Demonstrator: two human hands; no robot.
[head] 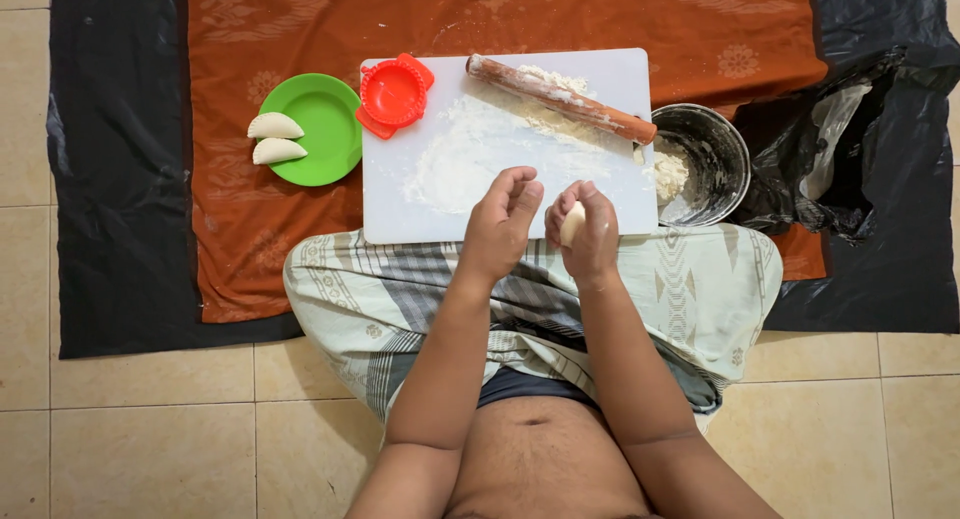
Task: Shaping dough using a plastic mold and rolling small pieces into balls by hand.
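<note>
Two bare hands meet above a person's lap, seen from overhead. The right hand [588, 241] grasps a small lump of white dough [571, 222]; the left hand [502, 226] is loosely curled beside it, holding nothing visible. Just beyond lies a floured white cutting board [620, 79] bearing a flour-dusted wooden rolling pin [560, 98] and a red dumpling press [395, 92]. To the right, a metal bowl [715, 159] holds flour. Left, a green plate [325, 129] carries two finished crescent dumplings [274, 138], so shaping seems barely begun.
</note>
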